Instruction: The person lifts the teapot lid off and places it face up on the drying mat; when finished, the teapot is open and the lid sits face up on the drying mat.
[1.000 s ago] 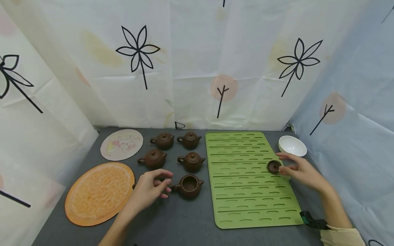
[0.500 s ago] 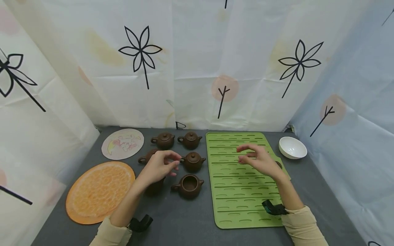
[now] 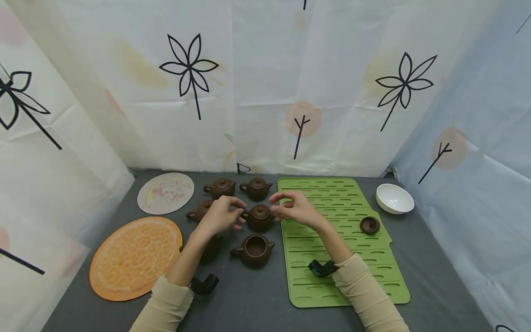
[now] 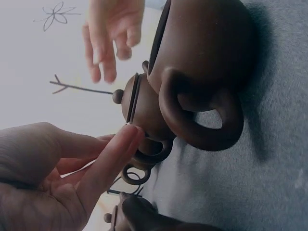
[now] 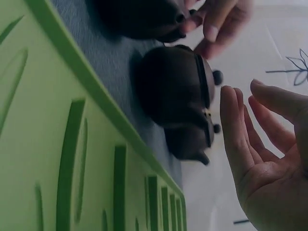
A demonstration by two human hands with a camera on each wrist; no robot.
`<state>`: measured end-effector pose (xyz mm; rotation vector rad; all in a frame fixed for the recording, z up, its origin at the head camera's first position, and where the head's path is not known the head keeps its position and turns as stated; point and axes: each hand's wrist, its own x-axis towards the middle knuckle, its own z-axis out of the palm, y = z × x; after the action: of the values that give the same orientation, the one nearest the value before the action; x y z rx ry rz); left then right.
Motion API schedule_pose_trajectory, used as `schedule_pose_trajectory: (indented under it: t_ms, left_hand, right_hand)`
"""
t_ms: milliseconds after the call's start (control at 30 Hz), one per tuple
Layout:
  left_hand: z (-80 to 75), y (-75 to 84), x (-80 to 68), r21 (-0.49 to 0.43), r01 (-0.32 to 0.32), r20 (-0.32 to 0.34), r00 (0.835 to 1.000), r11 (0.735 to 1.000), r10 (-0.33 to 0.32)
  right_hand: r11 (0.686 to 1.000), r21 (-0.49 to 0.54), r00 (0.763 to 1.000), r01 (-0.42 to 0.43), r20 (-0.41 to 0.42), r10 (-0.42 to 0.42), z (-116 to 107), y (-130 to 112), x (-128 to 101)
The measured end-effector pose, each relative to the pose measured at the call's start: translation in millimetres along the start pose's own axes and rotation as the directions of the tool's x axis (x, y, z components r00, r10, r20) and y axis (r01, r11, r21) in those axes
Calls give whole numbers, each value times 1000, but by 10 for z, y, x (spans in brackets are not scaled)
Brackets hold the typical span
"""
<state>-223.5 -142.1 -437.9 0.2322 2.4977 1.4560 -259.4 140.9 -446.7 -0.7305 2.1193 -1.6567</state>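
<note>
A brown lidded teapot (image 3: 260,218) stands between my two hands, its knob and lid showing. My left hand (image 3: 221,215) hovers at its handle side, thumb and fingers loosely bent around nothing. At the spout side my right hand (image 3: 296,210) reaches in, thumb and fingers apart with a gap between them. Nearer to me, an uncovered teapot (image 3: 254,251) shows its hollow inside; its ring handle (image 4: 226,137) looms in the left wrist view. Its round brown lid (image 3: 369,225) lies upside down on the green ridged mat (image 3: 332,286).
Two lidded teapots stand behind, the left one (image 3: 220,186) and the right one (image 3: 256,188). Two more at left are partly hidden by my left hand and arm. An orange round mat (image 3: 134,258), a pale printed oval mat (image 3: 165,193) and a white bowl (image 3: 394,199) flank them.
My right hand has let go of the lid on the green mat and moved left to the lidded teapot. My left hand has risen and shifted right toward the same teapot.
</note>
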Motion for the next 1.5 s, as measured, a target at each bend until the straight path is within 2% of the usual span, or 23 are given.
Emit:
schedule_pose_trajectory:
  t_ms: [133, 233, 400, 667, 933, 1200, 1500]
  left_hand:
    - [4, -29, 47, -56, 19, 24, 1000, 998, -18]
    - [20, -52, 73, -78, 30, 18, 999, 996, -28]
    - [46, -95, 114, -118, 51, 14, 999, 992, -49]
    - [68, -185, 168, -197, 66, 56, 997, 978, -56]
    - [72, -196, 180, -204, 72, 55, 997, 976, -62]
    - [85, -202, 178, -201, 84, 37, 996, 976, -78]
    - [107, -170, 158, -183, 77, 8, 997, 980, -77]
  right_hand:
    - [998, -62, 1000, -5, 13, 6, 126, 26, 146]
    - [994, -107, 1000, -4, 13, 5, 187, 62, 216]
    - [994, -108, 1000, -25, 0, 25, 247, 107, 271]
    - [992, -120, 999, -38, -21, 35, 274, 141, 278]
    - [994, -109, 999, -25, -30, 22, 247, 110, 240]
    - [1000, -29, 998, -4, -62, 2, 172, 12, 107]
    - [998, -63, 993, 24, -109, -31, -70, -67, -125]
